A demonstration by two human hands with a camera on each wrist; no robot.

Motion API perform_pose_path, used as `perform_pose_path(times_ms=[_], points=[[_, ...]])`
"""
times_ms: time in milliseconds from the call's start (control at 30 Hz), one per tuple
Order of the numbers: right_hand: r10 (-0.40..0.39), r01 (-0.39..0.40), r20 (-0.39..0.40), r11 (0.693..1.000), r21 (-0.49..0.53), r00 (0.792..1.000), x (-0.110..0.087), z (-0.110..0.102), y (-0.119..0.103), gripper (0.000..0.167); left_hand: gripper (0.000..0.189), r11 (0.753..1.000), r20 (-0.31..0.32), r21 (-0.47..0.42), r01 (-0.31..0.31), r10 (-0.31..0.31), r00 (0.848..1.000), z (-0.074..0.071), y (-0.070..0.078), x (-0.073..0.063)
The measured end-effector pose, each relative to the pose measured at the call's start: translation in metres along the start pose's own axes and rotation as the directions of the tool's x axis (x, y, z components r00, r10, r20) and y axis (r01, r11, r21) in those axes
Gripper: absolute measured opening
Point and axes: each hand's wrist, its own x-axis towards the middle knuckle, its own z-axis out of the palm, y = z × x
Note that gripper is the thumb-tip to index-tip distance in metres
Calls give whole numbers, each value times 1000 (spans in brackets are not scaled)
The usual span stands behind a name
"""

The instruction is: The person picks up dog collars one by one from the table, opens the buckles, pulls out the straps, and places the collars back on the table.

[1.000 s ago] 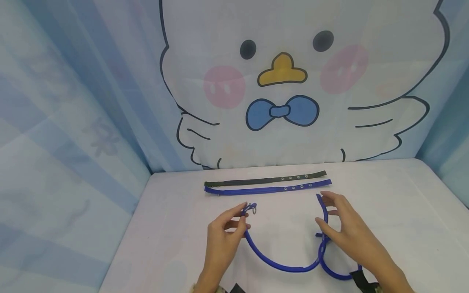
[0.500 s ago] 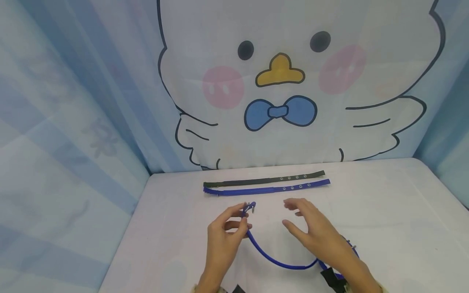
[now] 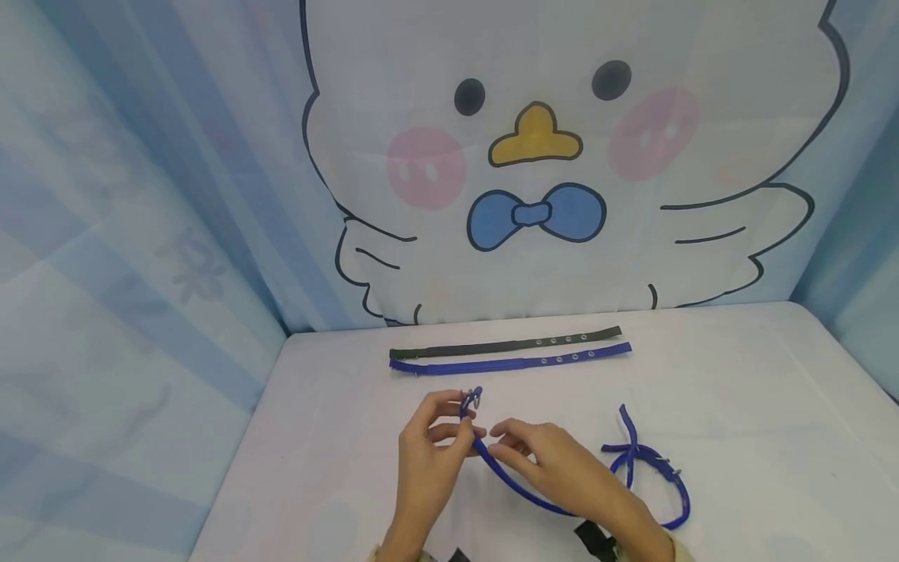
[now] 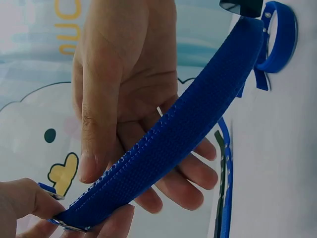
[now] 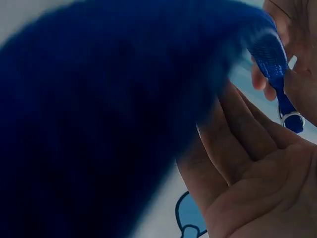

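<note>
My left hand (image 3: 435,453) holds a blue collar (image 3: 516,485) up near its metal buckle end (image 3: 470,400), pinched between thumb and fingers. The strap hangs in a curve to the right, and its tail rises by a second blue collar (image 3: 684,496), closed in a loop on the table. My right hand (image 3: 555,468) is beside the left, at the strap. In the left wrist view, the right hand (image 4: 129,74) lies behind the stitched strap (image 4: 168,144), fingers loose and thumb apart from them. The right wrist view shows the strap large and blurred, with a metal ring (image 5: 292,118) at the far end.
Toward the back of the white table (image 3: 316,406) lie two straight collars, one dark green (image 3: 492,346) and one blue (image 3: 492,365), both with metal eyelets. A cartoon-printed curtain (image 3: 407,273) stands behind the table.
My right hand has left the collar's tail end and moved left along the strap to beside my left hand. The left hand keeps its pinch, its buckle end tilting slightly.
</note>
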Motion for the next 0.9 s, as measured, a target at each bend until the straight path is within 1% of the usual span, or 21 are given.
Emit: perform_pose_path(times_ms=[133,233,500,600,700,900], points=[[-29,25,79,999,42,996,3,2,0,40,30,999,-6,-31,-14,13,1000,0,-1,0],[-73,64,106,995,82,992,4,3,1,35,29,999,-11,-47,-16,16,1000,1,-1,-1],[-106,99,86,992,83,991,6,4,2,34,27,995,-1,-100,-20,20,1000,0,-1,-1],[-103,97,80,992,77,991,6,5,3,34,23,996,-14,-82,-30,29,999,-1,-1,-1],[-87,82,77,995,62,993,6,6,2,33,18,998,-46,-30,-46,45,998,-1,-2,0],[-51,47,79,997,53,996,7,6,1,32,15,993,-109,67,-100,107,988,-2,-4,1]])
